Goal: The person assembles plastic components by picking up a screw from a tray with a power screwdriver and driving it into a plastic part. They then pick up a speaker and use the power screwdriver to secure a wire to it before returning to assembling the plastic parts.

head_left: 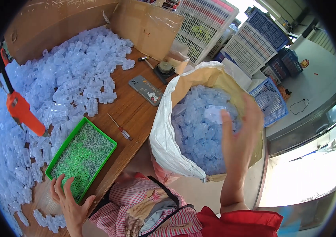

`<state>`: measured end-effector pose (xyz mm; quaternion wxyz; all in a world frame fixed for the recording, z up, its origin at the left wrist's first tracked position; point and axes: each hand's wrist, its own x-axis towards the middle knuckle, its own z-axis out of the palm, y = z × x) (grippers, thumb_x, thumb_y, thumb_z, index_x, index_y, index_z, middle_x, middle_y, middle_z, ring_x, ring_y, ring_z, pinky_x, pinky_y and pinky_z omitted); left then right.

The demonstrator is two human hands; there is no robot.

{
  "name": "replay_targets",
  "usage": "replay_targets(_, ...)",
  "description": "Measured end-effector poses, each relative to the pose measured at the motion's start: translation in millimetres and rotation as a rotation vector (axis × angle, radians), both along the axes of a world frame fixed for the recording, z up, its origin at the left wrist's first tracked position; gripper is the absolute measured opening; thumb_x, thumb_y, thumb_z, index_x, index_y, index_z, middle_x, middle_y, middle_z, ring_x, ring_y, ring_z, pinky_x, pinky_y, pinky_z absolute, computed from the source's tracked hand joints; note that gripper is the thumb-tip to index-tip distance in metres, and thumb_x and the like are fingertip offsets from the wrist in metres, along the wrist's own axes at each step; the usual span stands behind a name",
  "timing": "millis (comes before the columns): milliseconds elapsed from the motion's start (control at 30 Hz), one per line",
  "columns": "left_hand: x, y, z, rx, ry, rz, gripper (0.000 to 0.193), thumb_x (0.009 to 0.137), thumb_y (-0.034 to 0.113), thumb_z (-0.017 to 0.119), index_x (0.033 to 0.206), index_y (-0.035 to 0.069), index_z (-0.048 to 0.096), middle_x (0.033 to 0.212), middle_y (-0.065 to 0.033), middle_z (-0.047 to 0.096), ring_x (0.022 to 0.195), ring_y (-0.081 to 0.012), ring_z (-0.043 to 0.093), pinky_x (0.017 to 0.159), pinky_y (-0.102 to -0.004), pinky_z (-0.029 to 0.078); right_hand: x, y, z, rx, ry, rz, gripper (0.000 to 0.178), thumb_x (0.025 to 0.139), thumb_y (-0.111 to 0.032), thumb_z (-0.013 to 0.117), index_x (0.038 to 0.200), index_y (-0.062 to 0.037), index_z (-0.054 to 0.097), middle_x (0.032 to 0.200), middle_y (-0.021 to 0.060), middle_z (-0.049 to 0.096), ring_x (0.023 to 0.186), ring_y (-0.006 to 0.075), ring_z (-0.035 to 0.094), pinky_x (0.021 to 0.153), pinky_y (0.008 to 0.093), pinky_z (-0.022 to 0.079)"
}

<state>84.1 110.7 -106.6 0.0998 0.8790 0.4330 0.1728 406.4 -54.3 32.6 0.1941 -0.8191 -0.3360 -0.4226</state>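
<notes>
My right hand [239,136] is raised over the open mouth of a big white woven sack [164,130] full of pale blue translucent plastic parts [199,134]; its fingers hold one of those parts [214,113]. My left hand [68,199] rests with fingers spread on the wooden table edge, touching the near corner of a green tray [82,156] filled with small metal screws. A large heap of the same blue plastic parts [53,91] covers the table to the left.
An orange electric screwdriver [22,111] hangs over the heap. A small red-handled screwdriver [121,128], a phone [146,90] and a tape roll [165,68] lie on the table. Cardboard walls stand behind. Stacked white and blue plastic crates [251,43] are at the right.
</notes>
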Motion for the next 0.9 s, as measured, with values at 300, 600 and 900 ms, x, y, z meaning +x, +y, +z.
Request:
replay_targets(300, -27.6, -0.5, -3.8, 0.176, 0.010, 0.035, 0.034, 0.057, 0.020, 0.080, 0.075, 0.008, 0.054, 0.107, -0.0115, 0.048, 0.116, -0.0356, 0.037, 0.101, -0.0534, 0.021, -135.2, 87.4, -86.3, -0.041, 0.961, 1.233, 0.040, 0.078, -0.008, 0.063, 0.115, -0.0023, 0.047, 0.111, 0.0175, 0.044, 0.103, 0.0351, 0.043, 0.086, 0.0418, 0.039)
replay_targets(600, -36.9, 12.9, -26.5, 0.218, -0.138, -0.049, 0.029, 0.063, 0.033, 0.078, 0.063, 0.015, 0.056, 0.080, 0.0035, 0.057, 0.097, -0.0187, 0.055, 0.097, -0.0519, 0.019, -106.7, 152.0, -200.4, -0.195, 0.602, 0.893, 0.053, 0.085, -0.026, 0.055, 0.130, -0.0025, 0.038, 0.135, 0.0254, 0.027, 0.123, 0.0433, 0.026, 0.103, 0.0532, 0.019)
replay_targets(900, -55.0, 12.0, -24.7, 0.219, -0.091, 0.017, 0.029, 0.066, 0.036, 0.075, 0.064, 0.015, 0.055, 0.077, 0.0047, 0.058, 0.094, -0.0150, 0.056, 0.097, -0.0528, 0.017, -129.1, 149.9, -162.0, -0.413, 0.380, 1.065, 0.035, 0.085, -0.025, 0.056, 0.113, -0.0026, 0.056, 0.125, 0.0140, 0.048, 0.119, 0.0366, 0.037, 0.098, 0.0493, 0.027)
